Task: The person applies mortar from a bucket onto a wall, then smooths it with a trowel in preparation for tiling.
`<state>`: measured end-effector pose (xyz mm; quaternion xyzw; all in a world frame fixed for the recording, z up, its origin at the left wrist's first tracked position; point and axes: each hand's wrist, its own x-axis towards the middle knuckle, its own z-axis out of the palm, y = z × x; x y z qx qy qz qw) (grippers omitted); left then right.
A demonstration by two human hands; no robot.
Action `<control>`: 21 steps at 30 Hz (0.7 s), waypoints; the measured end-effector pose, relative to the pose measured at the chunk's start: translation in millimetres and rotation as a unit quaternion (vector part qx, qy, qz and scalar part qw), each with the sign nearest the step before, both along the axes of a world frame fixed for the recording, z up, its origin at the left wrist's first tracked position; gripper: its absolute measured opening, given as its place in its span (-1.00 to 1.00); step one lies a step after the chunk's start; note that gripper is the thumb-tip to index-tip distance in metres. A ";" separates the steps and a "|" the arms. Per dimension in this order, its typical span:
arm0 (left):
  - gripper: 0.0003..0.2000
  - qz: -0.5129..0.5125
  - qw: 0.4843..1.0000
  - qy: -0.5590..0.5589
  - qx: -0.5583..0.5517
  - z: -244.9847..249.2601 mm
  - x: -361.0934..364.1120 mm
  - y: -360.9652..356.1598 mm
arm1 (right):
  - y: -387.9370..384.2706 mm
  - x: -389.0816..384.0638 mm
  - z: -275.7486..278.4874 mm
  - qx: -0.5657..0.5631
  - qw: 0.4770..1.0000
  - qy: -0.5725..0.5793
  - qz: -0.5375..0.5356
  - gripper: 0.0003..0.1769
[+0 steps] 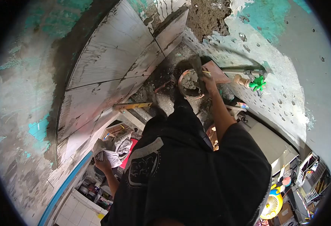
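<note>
My left hand (103,164) is closed round a bunched pale grey cloth (114,148), out to the left at the height of my hip. Below me, my right hand (209,83) is closed at the right rim of a round bucket (181,83) with grey mortar (190,82) inside. It grips a long, mortar-smeared trowel (196,67), blurred, which lies across the bucket's opening; its handle is hidden in my fingers. A reddish-brown tile (217,72) leans on the wall just beyond this hand.
Large stained tiles (109,49) cover the left wall. A green-handled valve (257,83) sticks out of the pitted right wall (282,98). A wooden piece (132,106) juts out at left of my legs. Behind me on the right stands a yellow fan (271,205) near a wire rack (314,179).
</note>
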<state>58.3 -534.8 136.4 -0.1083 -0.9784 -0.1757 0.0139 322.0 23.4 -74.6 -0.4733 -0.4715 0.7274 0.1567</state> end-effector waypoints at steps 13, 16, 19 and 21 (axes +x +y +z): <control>-0.57 -0.004 1.000 -0.023 -0.004 6.0 -6.3 34.9 | -5.5 0.7 -64.4 0.195 0.971 -0.141 0.011 -0.66; -0.60 -0.013 0.999 -0.018 -0.024 10.8 3.3 41.3 | 46.7 -57.8 -34.5 0.240 0.970 -0.035 -0.001 -0.68; -0.61 0.002 1.000 -0.016 -0.025 6.1 5.9 38.6 | 103.0 -123.3 8.2 0.155 0.987 0.001 -0.029 -0.69; -0.61 0.016 0.999 -0.009 -0.029 10.8 10.8 48.4 | 125.3 -153.8 54.4 0.176 0.983 -0.002 -0.046 -0.69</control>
